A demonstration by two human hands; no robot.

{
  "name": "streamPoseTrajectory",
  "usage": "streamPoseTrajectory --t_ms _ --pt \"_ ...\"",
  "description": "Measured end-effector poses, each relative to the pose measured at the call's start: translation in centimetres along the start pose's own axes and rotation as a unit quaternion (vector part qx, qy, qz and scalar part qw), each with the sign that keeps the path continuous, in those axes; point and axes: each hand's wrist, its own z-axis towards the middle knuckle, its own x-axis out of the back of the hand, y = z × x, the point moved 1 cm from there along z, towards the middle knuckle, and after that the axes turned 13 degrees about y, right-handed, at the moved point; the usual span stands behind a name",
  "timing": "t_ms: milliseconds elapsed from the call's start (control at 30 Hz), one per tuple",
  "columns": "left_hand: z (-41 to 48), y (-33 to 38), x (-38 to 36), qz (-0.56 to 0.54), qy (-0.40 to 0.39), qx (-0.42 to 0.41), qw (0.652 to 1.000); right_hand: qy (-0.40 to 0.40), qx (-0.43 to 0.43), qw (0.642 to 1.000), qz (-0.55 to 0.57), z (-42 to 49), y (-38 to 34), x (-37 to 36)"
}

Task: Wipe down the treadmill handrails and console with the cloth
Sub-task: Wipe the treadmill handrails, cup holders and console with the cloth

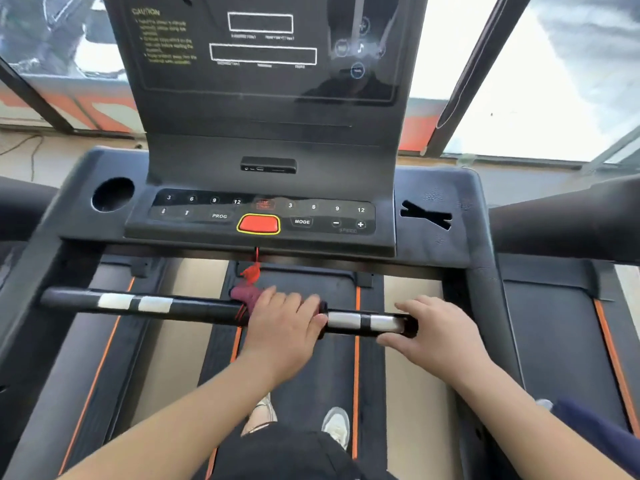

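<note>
By bright windows [526,81], treadmill console [194,216], handrail [201,308], cloth [242,294]

**Hidden and cut off**

The cloth [242,295] shows only as a dark red scrap at mid-frame; the rest lies under the left grip [284,320]. The right grip [440,327] covers the right end of the crossbar [207,308]. The upper edge cuts the console [263,109], whose yellow caution text [162,38] is too blurred to read. Both side handrails [568,223] run off the frame.
</note>
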Motion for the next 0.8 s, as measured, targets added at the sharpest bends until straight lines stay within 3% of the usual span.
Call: streamPoseTrajectory --t_ms 67,133,233,333,367,433,500,567,733,800 --pt "0.4 4.6 -0.2 -0.021 0.01 0.048 0.999 0.112 0.005 0.993 0.039 -0.8 1.4 0.0" --pt "1.2 9.0 -0.8 -0.078 -0.001 0.019 0.997 0.209 0.016 0.977 0.036 -1.0 3.1 0.5" --pt "2.0 11.0 -0.6 -0.14 -0.058 -0.069 0.986 0.265 0.003 0.964 0.001 -1.1 6.5 1.3" --pt "3.1 7.6 1.3 -0.204 -0.179 -0.104 0.957 0.272 -0.053 0.961 -0.012 -1.6 8.6 0.8" --pt "3.5 6.1 1.4 -0.2 -0.205 -0.107 0.952 0.27 -0.073 0.96 -0.006 -1.9 8.9 0.4" --pt "4.1 3.4 1.0 -0.078 -0.187 -0.148 0.968 0.271 -0.104 0.957 0.011 -2.3 9.1 -0.5" --pt "4.4 2.9 1.3 0.014 -0.209 -0.138 0.968 0.287 -0.114 0.951 0.029 -2.5 9.2 -0.9" --pt "4.9 4.7 0.9 0.019 -0.252 -0.134 0.958 0.302 -0.119 0.945 0.042 -2.4 9.3 -0.8" --pt "6.0 15.2 -1.8 0.007 -0.162 -0.139 0.977 0.313 -0.119 0.942 0.032 -2.2 9.4 -1.2" --pt "5.6 16.9 -2.7 0.016 -0.098 -0.18 0.979 0.315 -0.118 0.941 0.028 -2.3 9.4 -1.3"
